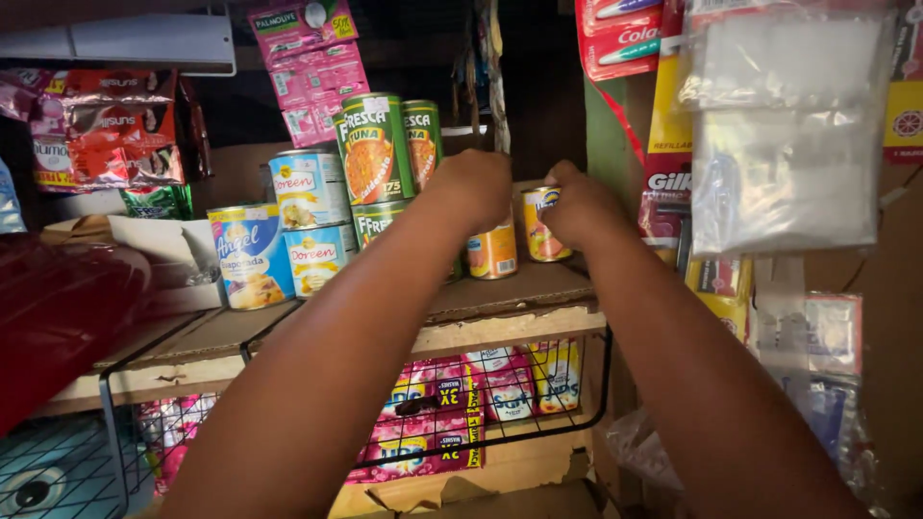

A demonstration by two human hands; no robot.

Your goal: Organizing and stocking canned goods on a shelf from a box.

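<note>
Both arms reach up to a cardboard-lined shelf [519,288] in a cramped shop stall.

Left hand [473,187] curls over the top of a small orange-labelled can [492,252], fingers closed down on it from above; the can stands upright on the shelf. Right hand [577,204] wraps a second small can [540,226], yellow and orange label, just beside the first and slightly further back. Whether this one is lifted off the board or resting on it cannot be told.

Immediately left: a stack of tall green tuna cans [375,149], two tiers high, the upper ones resting on lower lids. Further left, blue-and-white milk cans [252,255], also stacked.

Judgement on handling: the two small cans sit close to the green stack, so the left wrist should stay low and travel straight, not sweep sideways. A top grip suits the short cans; keep them upright and set them flat, since the cardboard lining looks soft and uneven.

Below the shelf, a wire basket [596,404] holds pink sachets [433,413]. Hanging plastic packets [784,125] crowd the right side, near that forearm.
</note>
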